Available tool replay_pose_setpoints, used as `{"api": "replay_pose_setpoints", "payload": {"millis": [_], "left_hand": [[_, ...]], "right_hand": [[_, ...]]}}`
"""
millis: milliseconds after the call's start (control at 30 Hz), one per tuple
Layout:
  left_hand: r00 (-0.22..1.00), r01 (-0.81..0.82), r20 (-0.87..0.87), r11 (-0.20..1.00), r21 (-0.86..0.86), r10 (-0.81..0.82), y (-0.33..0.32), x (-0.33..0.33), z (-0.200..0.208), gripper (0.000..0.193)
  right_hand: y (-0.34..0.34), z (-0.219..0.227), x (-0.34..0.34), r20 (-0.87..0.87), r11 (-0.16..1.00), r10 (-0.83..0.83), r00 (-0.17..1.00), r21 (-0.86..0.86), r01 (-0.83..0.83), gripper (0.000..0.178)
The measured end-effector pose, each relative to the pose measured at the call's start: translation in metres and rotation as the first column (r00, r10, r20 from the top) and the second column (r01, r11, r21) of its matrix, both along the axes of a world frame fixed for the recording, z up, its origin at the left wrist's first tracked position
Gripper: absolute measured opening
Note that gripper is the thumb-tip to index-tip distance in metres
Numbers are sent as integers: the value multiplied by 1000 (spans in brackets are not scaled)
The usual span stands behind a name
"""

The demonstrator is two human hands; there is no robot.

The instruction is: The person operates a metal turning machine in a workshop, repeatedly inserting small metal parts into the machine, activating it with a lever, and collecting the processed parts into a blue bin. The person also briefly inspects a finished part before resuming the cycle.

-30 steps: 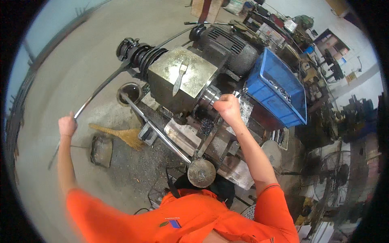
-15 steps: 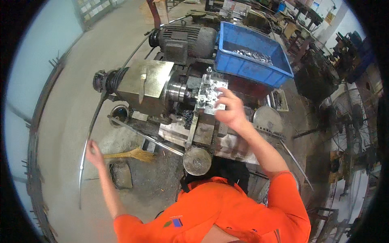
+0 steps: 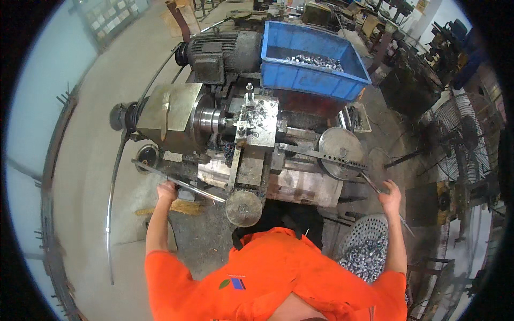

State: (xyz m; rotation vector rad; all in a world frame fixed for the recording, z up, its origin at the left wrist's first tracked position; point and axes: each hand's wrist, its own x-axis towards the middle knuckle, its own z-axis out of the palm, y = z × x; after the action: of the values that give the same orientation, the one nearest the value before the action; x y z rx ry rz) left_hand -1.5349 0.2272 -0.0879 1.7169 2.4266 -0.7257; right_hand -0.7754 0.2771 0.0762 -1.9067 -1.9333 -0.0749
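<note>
My left hand [image 3: 166, 191] is closed, right beside a long metal lever [image 3: 201, 192] that runs to a round disc [image 3: 243, 208]. What its fingers hold is hidden. My right hand [image 3: 391, 199] is over a slanting metal rod [image 3: 370, 183] at the right, fingers apart and loosely bent; no firm grip shows. Between the hands stands a greasy lathe-like machine with a shiny round chuck [image 3: 209, 120]. Next to the chuck is a metal tool block [image 3: 262, 120] with upright bolts and dark chips on it. A perforated flat bar [image 3: 321, 153] crosses a large disc [image 3: 341, 144].
A blue crate [image 3: 316, 83] of small metal parts stands behind the machine, beside a motor [image 3: 225, 52]. A perforated basket [image 3: 369, 222] of metal parts is by my right forearm. A brush [image 3: 164, 119] lies on the machine housing. A straw broom [image 3: 184, 207] and a fan [image 3: 461, 138] flank the machine.
My right hand has left the tool block and moved right and down to the slanting rod. My left hand has moved right, to the lever. The view has shifted, showing the basket more fully.
</note>
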Motion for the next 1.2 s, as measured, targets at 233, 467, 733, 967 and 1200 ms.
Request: {"api": "replay_pose_setpoints", "payload": {"millis": [233, 467, 733, 967, 1200], "left_hand": [[512, -601, 859, 713, 361, -4, -14, -35, 39, 33], [239, -898, 971, 381, 221, 1, 3, 13, 92, 34], [186, -922, 982, 339, 189, -43, 18, 19, 67, 21], [232, -909, 970, 338, 245, -78, 18, 28, 70, 25], [226, -904, 971, 357, 237, -72, 17, 26, 76, 29]], "right_hand": [[-70, -79, 131, 310, 753, -482, 819, -332, 568, 34], [-148, -89, 50, 240, 752, -440, 866, -428, 501, 26], [-189, -84, -49, -562, 797, -534, 632, -583, 155, 18], [-194, -85, -62, -593, 857, -426, 683, -507, 94, 13], [-204, -116, -59, -652, 845, -467, 597, -528, 85, 18]]}}
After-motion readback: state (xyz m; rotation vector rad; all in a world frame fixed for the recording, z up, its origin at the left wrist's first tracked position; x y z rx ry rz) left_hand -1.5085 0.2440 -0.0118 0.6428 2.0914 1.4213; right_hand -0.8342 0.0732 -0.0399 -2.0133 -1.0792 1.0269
